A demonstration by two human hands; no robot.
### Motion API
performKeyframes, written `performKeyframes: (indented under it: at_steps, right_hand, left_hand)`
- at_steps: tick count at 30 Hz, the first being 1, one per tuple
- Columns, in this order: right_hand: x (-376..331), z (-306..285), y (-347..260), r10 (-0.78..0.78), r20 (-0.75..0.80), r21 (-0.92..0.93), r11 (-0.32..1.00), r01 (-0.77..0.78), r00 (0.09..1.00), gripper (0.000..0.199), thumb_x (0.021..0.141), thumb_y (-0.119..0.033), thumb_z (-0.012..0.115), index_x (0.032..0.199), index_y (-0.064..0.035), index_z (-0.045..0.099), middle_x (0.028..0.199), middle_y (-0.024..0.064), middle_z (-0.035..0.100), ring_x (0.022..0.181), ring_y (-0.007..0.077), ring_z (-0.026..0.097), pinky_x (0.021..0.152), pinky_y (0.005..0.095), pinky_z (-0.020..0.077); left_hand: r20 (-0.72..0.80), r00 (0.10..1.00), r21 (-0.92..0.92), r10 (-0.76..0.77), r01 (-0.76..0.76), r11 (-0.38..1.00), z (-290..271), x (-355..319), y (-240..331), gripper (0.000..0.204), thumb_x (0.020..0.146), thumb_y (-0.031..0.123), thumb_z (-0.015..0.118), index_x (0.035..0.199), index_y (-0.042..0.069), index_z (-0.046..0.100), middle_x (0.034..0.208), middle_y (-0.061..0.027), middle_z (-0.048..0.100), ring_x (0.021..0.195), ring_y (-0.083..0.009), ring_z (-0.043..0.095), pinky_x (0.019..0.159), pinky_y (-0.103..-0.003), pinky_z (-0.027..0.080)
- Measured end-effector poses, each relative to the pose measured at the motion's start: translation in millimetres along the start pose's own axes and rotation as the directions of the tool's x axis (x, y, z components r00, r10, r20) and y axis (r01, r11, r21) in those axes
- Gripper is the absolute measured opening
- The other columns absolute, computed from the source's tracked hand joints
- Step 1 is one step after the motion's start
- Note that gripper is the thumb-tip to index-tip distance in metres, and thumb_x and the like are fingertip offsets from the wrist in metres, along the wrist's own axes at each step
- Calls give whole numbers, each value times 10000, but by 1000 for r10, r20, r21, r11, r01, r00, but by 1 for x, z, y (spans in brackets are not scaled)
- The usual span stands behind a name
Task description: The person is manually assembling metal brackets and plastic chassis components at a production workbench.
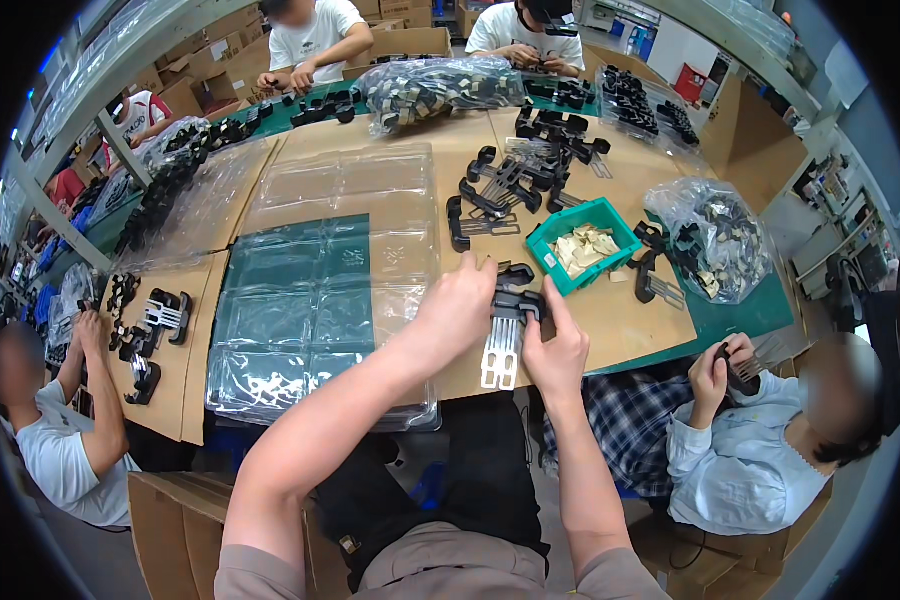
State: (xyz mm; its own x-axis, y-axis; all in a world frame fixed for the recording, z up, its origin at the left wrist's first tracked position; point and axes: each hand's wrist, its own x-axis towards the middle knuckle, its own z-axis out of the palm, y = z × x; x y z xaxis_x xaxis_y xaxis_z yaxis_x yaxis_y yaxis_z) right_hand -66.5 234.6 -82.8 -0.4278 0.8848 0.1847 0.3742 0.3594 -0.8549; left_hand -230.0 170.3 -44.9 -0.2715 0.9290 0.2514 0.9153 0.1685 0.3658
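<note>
Both my hands meet over the near edge of the desk (300, 140), closed on one black plastic clip (515, 300) with a pale, whitish slotted plate (500, 350) hanging out of it toward me. My left hand (460, 305) grips the clip from the left side, fingers curled over its top, while my right hand (555, 350) pinches it from the right, thumb pressed against the black body. The clip sits just above the desk edge, between a stack of clear blister trays (340, 270) on my left and a small green bin (582, 243) of tan pieces just beyond my right hand. Further out on the desk lie loose black clips with metal plates (510, 180), well apart from my hands, and a clear bag of dark parts (715, 240) rests to the right of the bin. Another clear bag of parts (435, 90) lies at the far end. A person to my right holds a black part in their hand (725, 365), and another person's hand (90, 325) works at the left side of the desk
</note>
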Motion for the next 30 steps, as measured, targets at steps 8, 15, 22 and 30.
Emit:
performKeyframes:
  at_steps: [8, 15, 22, 30]
  right_hand:
    - [9, 5, 13, -434, 2, -27, 901, 434, 901, 619, 839, 62, 629, 1451, 37, 541, 1511, 210, 546, 1372, 349, 557, 1131, 387, 472]
    - [28, 8, 7, -439, 171, 47, 898, 437, 882, 600, 865, 50, 585, 1461, 29, 514, 1510, 203, 528, 1374, 372, 526, 1179, 422, 415]
    - [21, 9, 13, -513, 76, -75, 852, 518, 855, 528, 864, 51, 593, 1390, 27, 551, 1379, 203, 546, 1177, 410, 580, 1076, 467, 467]
    - [4, 13, 5, -318, 89, -236, 914, 330, 944, 495, 885, -28, 636, 1375, -3, 568, 1338, 204, 546, 1168, 408, 567, 1061, 452, 454]
  left_hand:
    - [-104, 995, 253, 11, 15, 967, 15, -5, 7, 219, 789, 27, 712, 995, -14, 651, 1001, -216, 642, 766, -404, 661, 703, -443, 591]
    - [-290, 948, 342, 132, -26, 939, 22, -5, -4, 156, 765, 17, 680, 920, 18, 665, 945, -197, 642, 722, -319, 625, 665, -377, 576]
    - [-261, 943, 174, 204, -162, 971, 17, -4, -13, 252, 773, 26, 705, 1008, -1, 620, 980, -170, 644, 831, -341, 620, 809, -418, 562]
    - [-216, 968, 101, 128, -108, 989, -7, -16, 2, 316, 802, 85, 738, 1049, -41, 586, 1038, -203, 665, 935, -370, 647, 846, -438, 556]
